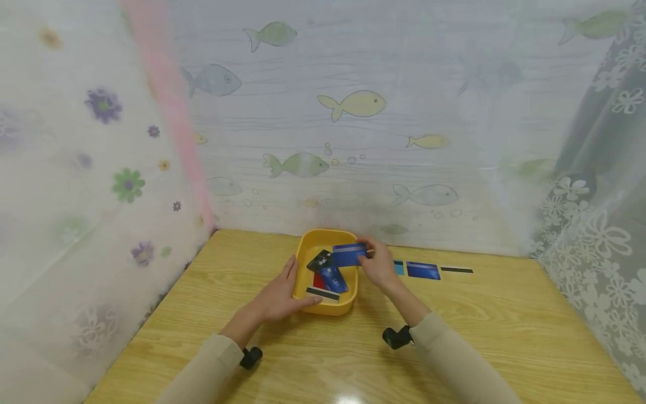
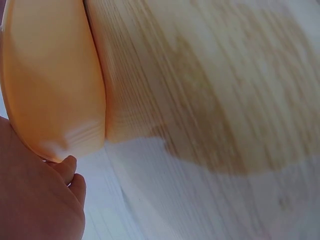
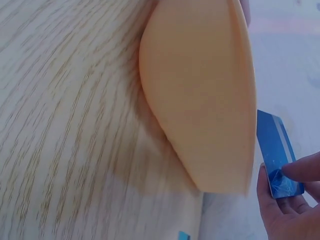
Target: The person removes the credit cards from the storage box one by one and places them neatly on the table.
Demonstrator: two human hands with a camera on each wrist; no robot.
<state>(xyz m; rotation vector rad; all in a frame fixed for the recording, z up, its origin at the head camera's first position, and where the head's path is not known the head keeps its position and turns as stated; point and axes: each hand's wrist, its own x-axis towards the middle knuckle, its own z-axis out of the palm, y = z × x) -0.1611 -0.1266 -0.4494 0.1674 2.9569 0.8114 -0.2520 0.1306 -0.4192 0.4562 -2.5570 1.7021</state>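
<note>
My right hand (image 1: 378,266) pinches a blue card (image 1: 348,255) with a pale stripe between thumb and fingers, over the right part of a yellow plastic bin (image 1: 330,310). In the right wrist view the same card (image 3: 277,155) shows beside the bin's rim. My left hand (image 1: 277,297) holds the bin at its left front, thumb over the rim and fingers along the outer wall. Inside the bin lie a black VIP card (image 1: 319,261), another blue card (image 1: 334,280), a partly covered red card (image 1: 317,282) and a pale card with a dark stripe (image 1: 323,294).
Right of the bin, a row on the wood-grain table (image 1: 484,336) holds a light blue card (image 1: 399,267), a dark blue card (image 1: 423,271) and a dark-striped card (image 1: 457,270). A fish-patterned curtain (image 1: 353,67) hangs behind the table's back edge.
</note>
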